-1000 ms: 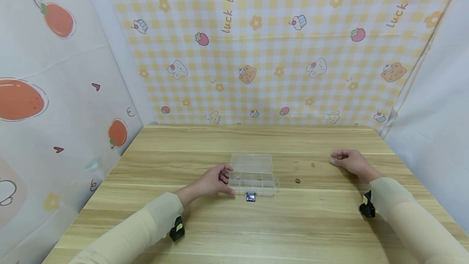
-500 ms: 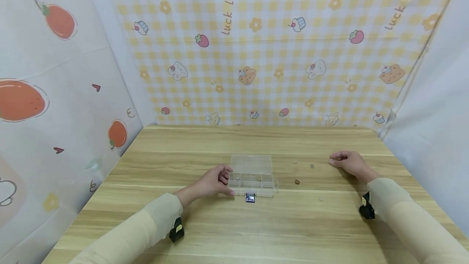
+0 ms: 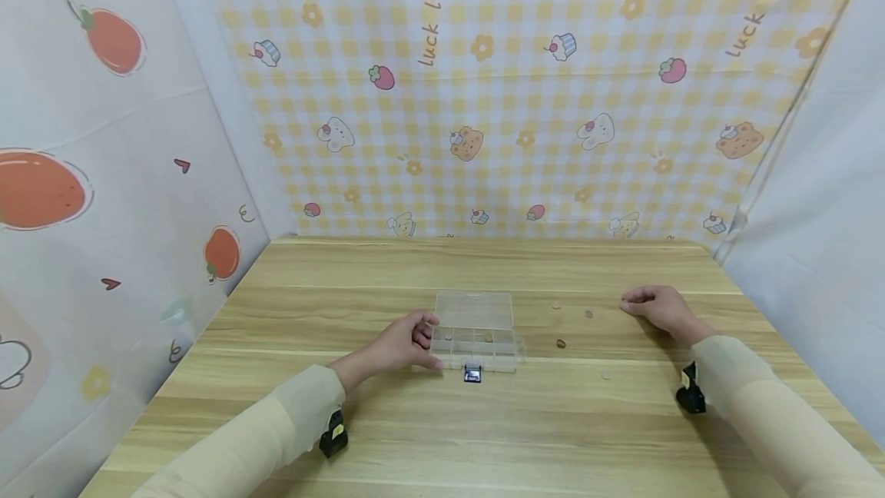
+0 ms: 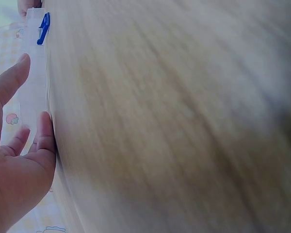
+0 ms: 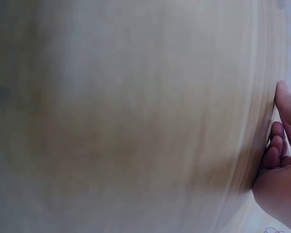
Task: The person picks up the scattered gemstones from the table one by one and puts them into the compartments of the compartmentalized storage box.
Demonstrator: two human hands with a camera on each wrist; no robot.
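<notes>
In the head view my left hand [image 3: 402, 342] is at the left side of a clear plastic compartment box [image 3: 505, 360]. Its thumb meets the front left corner and its fingers lie along the left edge. The box's lid [image 3: 474, 309] is tilted back, and a blue latch [image 3: 472, 373] hangs at the front. Small round pieces, one pale [image 3: 449, 336] and one brownish [image 3: 488, 337], lie in compartments. To the right, my right hand [image 3: 660, 307] rests on the table, thumb and index fingertips close together; whether they pinch anything is hidden.
Between box and right hand lie several small pieces: a dark brown one [image 3: 561, 343], a greyish one [image 3: 589, 314], a pale one [image 3: 556, 306] and a near-transparent one [image 3: 605, 376]. A checked cloth [image 3: 525, 175] hangs behind the wooden table [image 3: 387, 436].
The whole head view has shifted very slightly. Both hands, the box and the loose pieces keep their places on the table.
</notes>
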